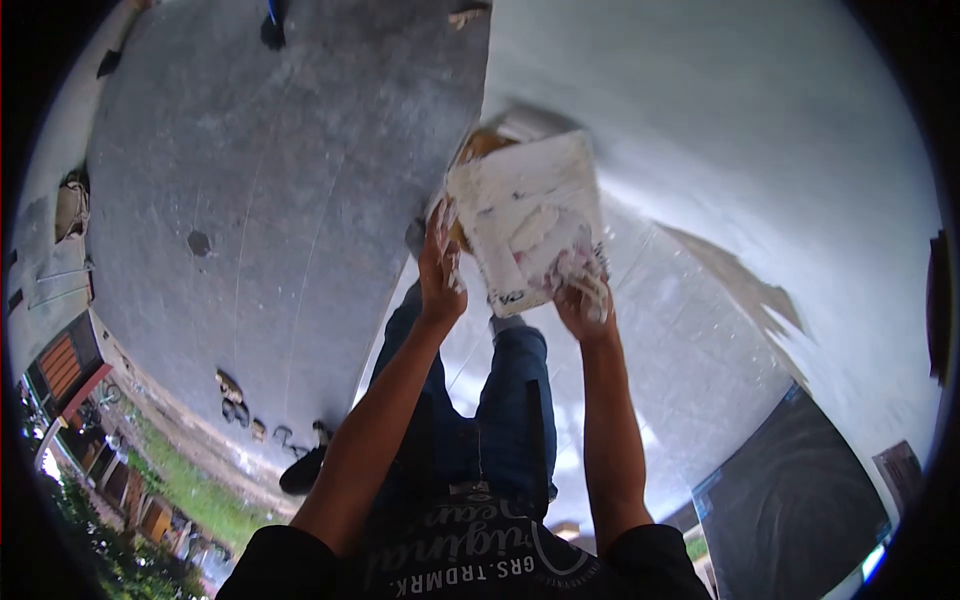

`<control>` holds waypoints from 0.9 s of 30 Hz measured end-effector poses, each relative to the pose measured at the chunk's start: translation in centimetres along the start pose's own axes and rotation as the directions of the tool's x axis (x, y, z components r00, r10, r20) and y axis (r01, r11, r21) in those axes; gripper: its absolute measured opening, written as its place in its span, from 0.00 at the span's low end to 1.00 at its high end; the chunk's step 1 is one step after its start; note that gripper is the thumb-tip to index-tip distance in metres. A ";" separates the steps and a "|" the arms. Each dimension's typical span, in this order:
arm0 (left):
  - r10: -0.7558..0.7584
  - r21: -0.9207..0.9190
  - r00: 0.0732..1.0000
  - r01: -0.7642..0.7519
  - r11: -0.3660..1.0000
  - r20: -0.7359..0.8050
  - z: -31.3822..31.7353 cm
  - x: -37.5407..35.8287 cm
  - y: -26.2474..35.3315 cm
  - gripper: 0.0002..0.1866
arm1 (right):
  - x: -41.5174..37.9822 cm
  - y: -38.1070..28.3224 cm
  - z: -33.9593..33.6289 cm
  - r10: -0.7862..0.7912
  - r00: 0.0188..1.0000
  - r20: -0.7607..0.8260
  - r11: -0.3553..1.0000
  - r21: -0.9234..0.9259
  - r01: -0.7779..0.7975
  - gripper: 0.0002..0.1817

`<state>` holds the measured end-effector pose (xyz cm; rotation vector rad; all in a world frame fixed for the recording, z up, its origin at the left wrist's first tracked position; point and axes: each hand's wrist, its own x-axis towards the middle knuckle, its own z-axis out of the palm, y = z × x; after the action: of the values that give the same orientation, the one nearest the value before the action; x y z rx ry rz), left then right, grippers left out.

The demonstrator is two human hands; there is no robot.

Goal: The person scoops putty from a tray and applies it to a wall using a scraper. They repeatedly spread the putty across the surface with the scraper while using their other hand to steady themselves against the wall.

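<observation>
A white square board [520, 190], smeared with pale wet paste, is held up in front of my legs. My right hand [582, 285] grips its lower right corner, its fingers and thumb thickly coated with the same paste. A lump of paste [537, 228] lies on the board's face near that hand. At the left edge is my left hand [442, 262], fingers pointing up along the side and streaked white; it appears to hold that edge, though part of its grip is hidden. Behind the board's upper left corner shows a brownish-orange thing [485, 146], mostly covered.
A pale wall [700, 90] rises on the right, with a rough brownish patch [740, 270] low down. Grey concrete floor [270, 140] spreads to the left. Several shoes [232, 400] lie near its outer edge. A large dark panel [790, 490] stands at lower right.
</observation>
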<state>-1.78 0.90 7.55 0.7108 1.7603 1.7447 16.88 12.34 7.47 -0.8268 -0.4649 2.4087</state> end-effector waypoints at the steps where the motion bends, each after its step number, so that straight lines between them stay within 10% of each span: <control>1: 0.031 -0.019 1.000 -0.031 0.999 -0.006 0.7 0.3 1.8 0.40 | -1.0 -1.4 0.9 0.038 0.999 0.012 0.998 0.047 -0.038 0.23; 6: 0.174 -0.125 0.985 -0.173 0.977 -0.009 4.0 1.5 10.3 0.42 | -5.6 -9.3 10.4 -0.032 0.992 0.126 0.998 -0.053 0.039 0.25; 8: 0.202 -0.171 0.979 -0.204 0.964 -0.028 5.9 1.7 13.6 0.43 | -7.4 -11.6 11.0 -0.170 0.972 0.161 0.898 -0.381 0.220 0.26; 10: 0.161 -0.228 0.984 -0.174 0.958 -0.077 7.7 1.7 16.6 0.46 | -9.4 -14.6 14.8 -0.190 0.963 0.192 0.981 0.000 0.193 0.27; 20: 0.562 -0.331 0.819 -0.502 0.799 0.115 15.5 6.7 31.1 0.42 | -17.0 -23.4 20.0 -0.689 0.703 0.177 0.613 -0.375 0.695 0.22; 27: 0.720 -0.395 0.659 -0.615 0.682 0.217 18.9 8.2 38.3 0.41 | -20.4 -27.3 24.7 -0.973 0.153 0.173 0.044 -0.512 0.858 0.14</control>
<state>5.26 20.63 45.65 1.5910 0.9880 2.0936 24.91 18.31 48.40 -0.6187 -1.1574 0.8556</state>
